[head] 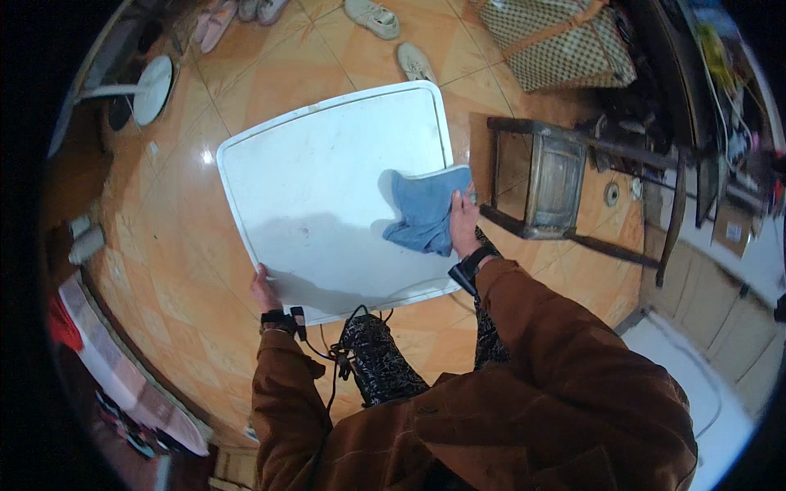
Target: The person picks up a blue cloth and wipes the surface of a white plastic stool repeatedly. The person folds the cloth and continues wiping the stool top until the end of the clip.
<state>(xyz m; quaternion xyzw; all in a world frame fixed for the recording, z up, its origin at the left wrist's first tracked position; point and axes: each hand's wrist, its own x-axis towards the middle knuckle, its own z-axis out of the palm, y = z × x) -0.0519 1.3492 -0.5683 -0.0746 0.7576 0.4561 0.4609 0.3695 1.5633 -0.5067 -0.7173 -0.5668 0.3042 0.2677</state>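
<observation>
Before me is a white rectangular tabletop (pixel 319 178) with a raised rim and rounded corners. Small dark marks and a shadow show on its surface. My left hand (pixel 265 289) grips the near left edge, its thumb over the rim. At the right edge my right hand (pixel 465 224) holds a blue cloth (pixel 427 205) with a pale hem. The cloth spreads over the right part of the tabletop and rests against the rim. What supports the tabletop is hidden beneath it.
A wooden stool (pixel 556 184) stands close on the right. Beyond it are a checkered bag (pixel 552 46) and a wooden chair-like frame (pixel 672 215). Beige shoes (pixel 414 61) lie past the far edge. A round white stand (pixel 153 91) is at far left. Black cables (pixel 341 356) hang by my knee.
</observation>
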